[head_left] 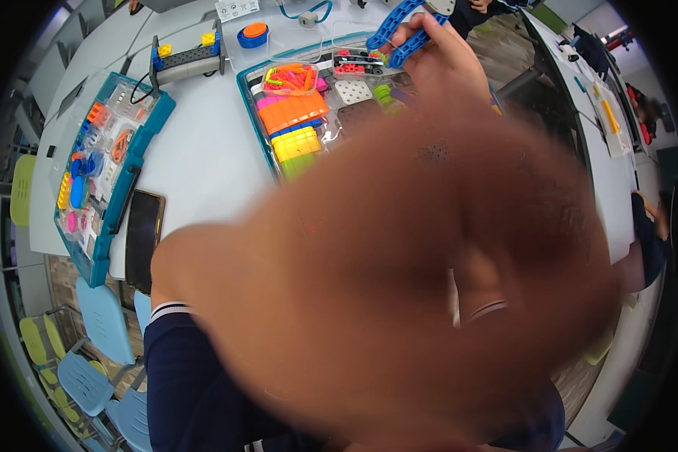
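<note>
My right hand (pixel 448 64) reaches over the far side of the table. Its fingers are closed round a blue perforated building-set frame (pixel 408 53) with a light grey round part on top. Very near the camera, my left hand (pixel 429 248) is a large brown blur, its fingers too smeared to make out. It covers the middle of the view and much of a teal-edged tray (pixel 250 105). In that tray lie orange panels (pixel 290 113), yellow blocks (pixel 295 143) and a clear box of orange and green pins (pixel 290 78). Beside these is a box of red and black parts (pixel 358 63).
A teal case (pixel 132 162) of sorted parts lies at the left, with a black phone (pixel 143 233) beside it. Farther back are a grey model with yellow blocks (pixel 188 60) and a blue-and-orange round piece (pixel 253 34). Blue chairs (pixel 104 320) stand below left. Other people sit nearby.
</note>
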The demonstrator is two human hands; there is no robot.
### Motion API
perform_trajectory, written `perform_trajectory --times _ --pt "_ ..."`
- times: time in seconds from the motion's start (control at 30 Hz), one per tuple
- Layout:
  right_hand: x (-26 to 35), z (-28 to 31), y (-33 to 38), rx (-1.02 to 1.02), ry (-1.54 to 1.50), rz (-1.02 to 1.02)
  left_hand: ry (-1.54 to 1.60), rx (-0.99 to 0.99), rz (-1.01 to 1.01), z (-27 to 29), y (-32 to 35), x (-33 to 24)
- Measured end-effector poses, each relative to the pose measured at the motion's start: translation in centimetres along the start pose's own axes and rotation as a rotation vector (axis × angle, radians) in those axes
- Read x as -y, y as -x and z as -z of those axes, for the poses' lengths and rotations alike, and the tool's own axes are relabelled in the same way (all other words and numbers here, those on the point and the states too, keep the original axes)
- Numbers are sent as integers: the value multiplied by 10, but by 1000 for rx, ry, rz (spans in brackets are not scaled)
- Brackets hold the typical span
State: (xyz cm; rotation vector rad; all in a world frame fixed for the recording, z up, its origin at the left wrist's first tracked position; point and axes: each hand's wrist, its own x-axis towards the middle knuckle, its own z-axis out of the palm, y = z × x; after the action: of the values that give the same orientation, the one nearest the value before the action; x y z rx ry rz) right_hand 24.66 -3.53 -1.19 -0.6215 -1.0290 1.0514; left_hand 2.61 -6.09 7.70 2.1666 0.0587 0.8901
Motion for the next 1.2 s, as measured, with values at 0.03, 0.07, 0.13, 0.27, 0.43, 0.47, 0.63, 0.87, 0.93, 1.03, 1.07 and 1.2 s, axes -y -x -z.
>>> perform_trajectory --times 0.03,0.07,0.13,0.27,0.43,0.47,0.63,0.87,0.93,1.03,1.07,1.2 --pt "0 1 7 -53 17 24 -125 -37 7 7 -8 13" --pt "2 6 2 -63 -17 -7 -236 -63 10 13 -17 25" --pt "6 15 -4 27 -34 54 -420 -79 -8 22 -30 47" --pt "11 20 -12 79 43 32 -694 -73 -129 31 -40 78" --pt "12 -4 -2 -97 159 69 -649 -30 -116 33 -42 103" --pt "14 -8 -1 -86 205 56 -565 -74 -4 31 -44 107" --pt "18 -22 1 -43 434 -4 185 -311 384 8 -43 123" --pt "20 -29 9 127 516 45 687 -237 531 13 -41 115" --pt "20 -30 10 123 551 64 802 -294 474 9 -44 111" --pt "22 -26 8 128 591 53 759 -375 444 8 -43 112" --pt "22 -24 7 128 596 46 675 -362 451 11 -44 115" --pt "14 -20 5 124 485 50 502 -343 504 25 -42 131"
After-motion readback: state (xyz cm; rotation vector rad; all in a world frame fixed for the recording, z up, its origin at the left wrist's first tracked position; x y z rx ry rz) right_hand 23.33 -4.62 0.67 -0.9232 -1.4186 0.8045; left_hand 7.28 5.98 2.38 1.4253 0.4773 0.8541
